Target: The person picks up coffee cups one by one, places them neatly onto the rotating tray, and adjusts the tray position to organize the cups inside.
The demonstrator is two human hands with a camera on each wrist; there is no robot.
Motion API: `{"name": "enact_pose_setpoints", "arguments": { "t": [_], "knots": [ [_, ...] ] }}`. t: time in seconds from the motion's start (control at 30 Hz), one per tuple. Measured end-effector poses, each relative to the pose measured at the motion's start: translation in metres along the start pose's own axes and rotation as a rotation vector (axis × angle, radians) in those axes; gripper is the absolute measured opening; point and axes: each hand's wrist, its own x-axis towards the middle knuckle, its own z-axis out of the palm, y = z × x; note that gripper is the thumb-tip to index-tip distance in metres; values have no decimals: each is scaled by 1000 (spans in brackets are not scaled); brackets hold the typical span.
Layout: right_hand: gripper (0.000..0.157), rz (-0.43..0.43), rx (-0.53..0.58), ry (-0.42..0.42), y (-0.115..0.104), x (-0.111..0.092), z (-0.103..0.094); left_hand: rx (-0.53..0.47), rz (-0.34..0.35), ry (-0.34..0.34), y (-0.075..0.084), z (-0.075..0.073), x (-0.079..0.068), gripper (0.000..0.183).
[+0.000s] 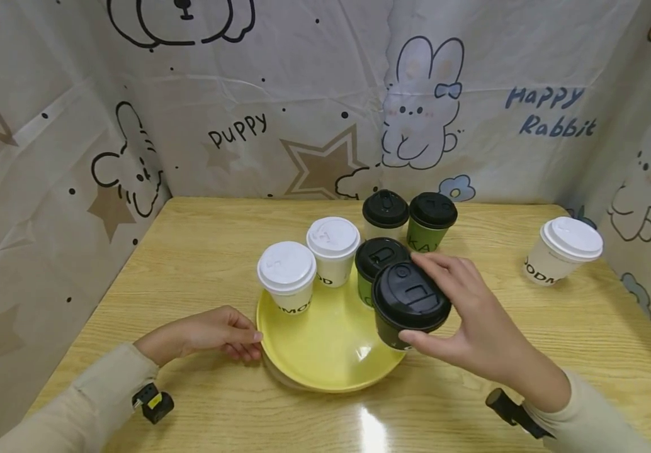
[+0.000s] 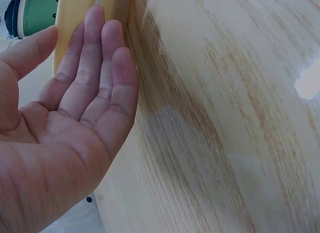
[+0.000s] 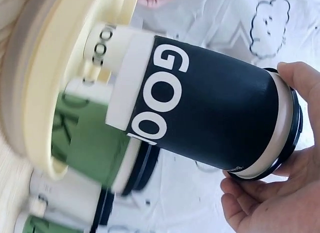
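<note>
My right hand (image 1: pixel 478 321) grips a black paper coffee cup (image 3: pixel 210 108) round its black lid, thumb on one side and fingers on the other. The cup is over the right side of a round yellow tray (image 1: pixel 325 368), tilted in the head view. My left hand (image 1: pixel 220 333) touches the tray's left rim, its fingers (image 2: pixel 92 58) fairly straight in the left wrist view. On the tray stand two white-lidded cups (image 1: pixel 286 274) and a green cup (image 1: pixel 365 289) with a black lid, partly hidden behind the held cup.
Behind the tray stand a black-lidded pale cup (image 1: pixel 384 211) and a black-lidded green cup (image 1: pixel 430 220). A white cup (image 1: pixel 563 248) stands apart at the right of the wooden table (image 1: pixel 189 251). A printed cloth (image 1: pixel 314 82) hangs round the back and sides.
</note>
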Motion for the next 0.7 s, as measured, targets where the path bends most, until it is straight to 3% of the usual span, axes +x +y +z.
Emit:
{"name": "enact_pose_setpoints", "arguments": {
  "t": [0.2, 0.47, 0.7],
  "knots": [
    [93, -114, 12, -41, -6, 19, 30, -5, 16, 2, 1, 2, -1, 31],
    [92, -150, -89, -110, -4, 40, 64, -2, 16, 4, 3, 3, -1, 31],
    [93, -187, -162, -90, 2, 49, 81, -9, 11, 2, 2, 3, -1, 30]
  ]
}}
